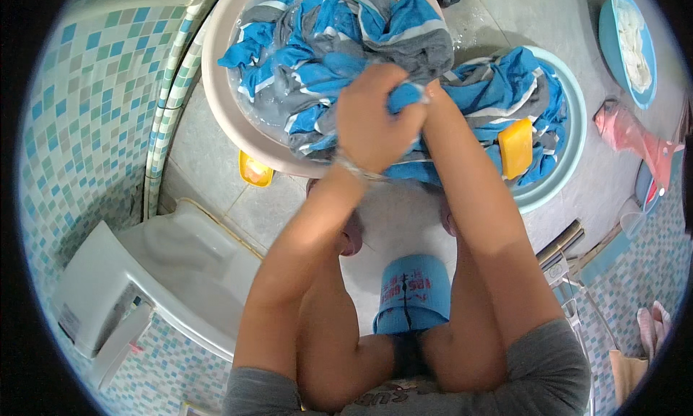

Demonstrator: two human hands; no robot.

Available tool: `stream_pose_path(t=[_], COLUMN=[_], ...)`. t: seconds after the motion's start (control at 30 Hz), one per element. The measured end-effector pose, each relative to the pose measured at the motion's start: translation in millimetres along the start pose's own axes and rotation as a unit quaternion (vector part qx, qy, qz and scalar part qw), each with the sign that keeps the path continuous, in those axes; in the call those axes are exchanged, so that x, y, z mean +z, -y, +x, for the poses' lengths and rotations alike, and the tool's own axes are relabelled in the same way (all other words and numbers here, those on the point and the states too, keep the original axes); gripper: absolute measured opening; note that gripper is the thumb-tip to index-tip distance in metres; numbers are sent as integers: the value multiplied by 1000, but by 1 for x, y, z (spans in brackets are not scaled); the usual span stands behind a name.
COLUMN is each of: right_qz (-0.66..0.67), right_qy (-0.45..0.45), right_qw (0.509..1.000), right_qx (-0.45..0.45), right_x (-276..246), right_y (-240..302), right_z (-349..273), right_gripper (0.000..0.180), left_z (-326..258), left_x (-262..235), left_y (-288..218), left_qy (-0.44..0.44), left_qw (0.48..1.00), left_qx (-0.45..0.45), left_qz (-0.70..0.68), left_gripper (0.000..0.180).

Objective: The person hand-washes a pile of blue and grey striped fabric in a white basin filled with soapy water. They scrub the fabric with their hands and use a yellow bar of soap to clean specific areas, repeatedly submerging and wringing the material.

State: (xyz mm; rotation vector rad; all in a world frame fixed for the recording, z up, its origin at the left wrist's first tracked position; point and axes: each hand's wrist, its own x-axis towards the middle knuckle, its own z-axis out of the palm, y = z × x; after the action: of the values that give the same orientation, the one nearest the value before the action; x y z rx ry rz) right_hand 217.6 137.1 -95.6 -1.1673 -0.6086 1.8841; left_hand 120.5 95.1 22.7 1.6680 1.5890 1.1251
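A soaked blue, grey and white striped cloth [325,69] lies bunched in a large pale pink basin [216,77] of soapy water. My left hand [375,120], slightly blurred, is closed around a blue fold of it above the basin's near right rim. Just beside it is my right hand [432,93]; only the part near the wrist shows, and its fingers are hidden by the cloth and my left hand. More striped cloth [498,91] fills a light blue basin [575,138] on the right, with an orange-yellow block like laundry soap [515,149] resting on top.
A small yellow dish [254,169] sits on the grey tiled floor near the pink basin. Between my legs is a blue bucket-shaped stool [413,290]. A white toilet [173,264] stands left; a blue basin [610,48] with white cloth and a pink item [628,131] lie right.
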Motion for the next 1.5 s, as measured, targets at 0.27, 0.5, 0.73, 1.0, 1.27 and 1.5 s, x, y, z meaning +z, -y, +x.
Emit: stream_pose_path(t=[0.27, 0.5, 0.73, 1.0, 1.27, 1.5], right_qz=[232, 209, 94, 23, -556, -663], right_qy=[-21, -54, -139, -201, -109, -34], right_qw=[967, 969, 973, 979, 727, 698], right_qx=[99, 120, 157, 0, -388, -270], right_x=[56, 52, 54, 22, 42, 71], right_y=[34, 53, 44, 102, 74, 23], right_z=[-24, -25, -37, -33, -25, -4], right_gripper=[49, 55, 51, 41, 71, 61], left_z=[54, 0, 35, 7, 4, 16], left_x=[-17, 15, 2, -142, -82, -93], left_y=[98, 4, 60, 101, 25, 134], left_qy=[-75, 21, -52, 129, 311, 191], left_qw=[981, 988, 968, 939, 833, 899], left_qx=[-83, -42, -99, -194, -215, -276], left_qz=[159, 145, 224, 252, 404, 283], left_gripper=[35, 46, 43, 31, 96, 46])
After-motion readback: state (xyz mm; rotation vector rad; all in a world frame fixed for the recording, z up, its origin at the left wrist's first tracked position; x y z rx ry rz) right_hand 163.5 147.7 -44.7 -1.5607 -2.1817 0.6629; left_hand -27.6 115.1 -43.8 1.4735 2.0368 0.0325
